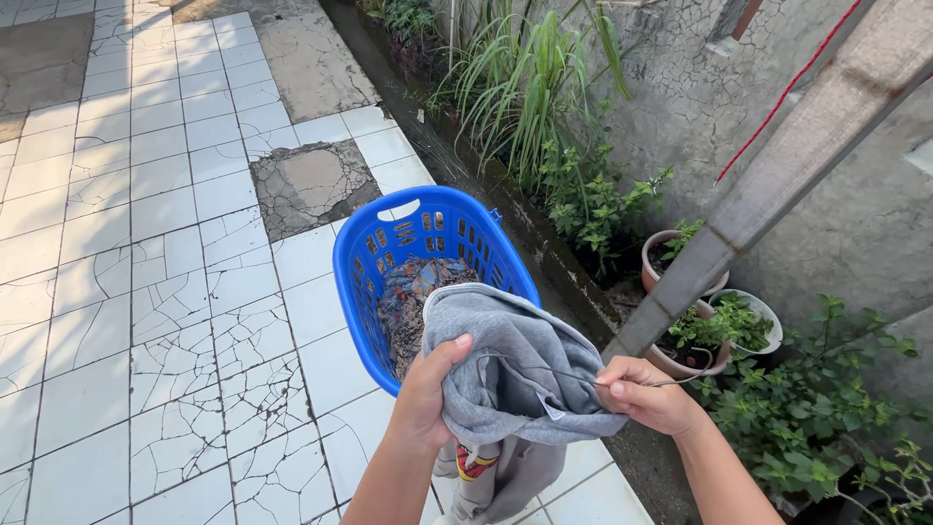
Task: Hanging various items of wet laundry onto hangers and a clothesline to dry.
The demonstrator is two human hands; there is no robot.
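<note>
My left hand (426, 394) grips the edge of a grey garment (505, 374) that hangs bunched between both hands. My right hand (649, 397) pinches a thin wire clothes hanger (559, 372) whose end runs into the garment's neck opening. A patch of red and yellow print shows on the cloth hanging below. Just beyond the hands, a blue plastic laundry basket (362, 282) stands on the tiled floor with patterned cloth (413, 292) lying inside it.
A grey slanted metal post (777, 185) crosses at right beside a cracked wall. Potted plants (700, 340) and tall grass (525, 87) line a concrete drain (544, 253). White cracked floor tiles (146, 292) spread to the left.
</note>
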